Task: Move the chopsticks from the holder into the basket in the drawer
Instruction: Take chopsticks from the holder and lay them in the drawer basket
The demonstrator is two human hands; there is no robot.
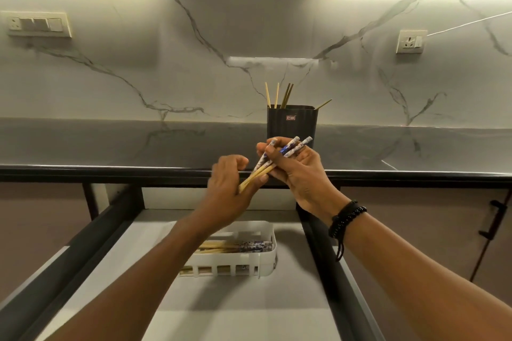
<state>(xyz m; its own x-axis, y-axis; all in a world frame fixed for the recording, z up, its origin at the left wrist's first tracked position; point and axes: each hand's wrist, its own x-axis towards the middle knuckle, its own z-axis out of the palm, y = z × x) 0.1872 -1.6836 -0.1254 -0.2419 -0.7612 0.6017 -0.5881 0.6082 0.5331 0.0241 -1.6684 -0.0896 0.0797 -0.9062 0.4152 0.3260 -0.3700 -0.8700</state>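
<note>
A dark ribbed holder (292, 122) stands on the counter against the wall, with several plain chopsticks (286, 95) sticking up out of it. Just in front of it, both hands grip a small bunch of chopsticks (273, 159) with blue-and-white patterned tops and bamboo tips. My right hand (297, 171) wraps the patterned upper ends. My left hand (231, 185) pinches the bamboo tips. Below them, in the open drawer (241, 310), a white slotted basket (249, 266) holds several chopsticks lying flat; my left forearm hides its left part.
The dark counter edge (110, 171) runs across just behind the hands. The drawer's dark side rails (329, 257) flank the basket. A cabinet handle (496, 219) sits at the right. Wall sockets are mounted on the marble backsplash.
</note>
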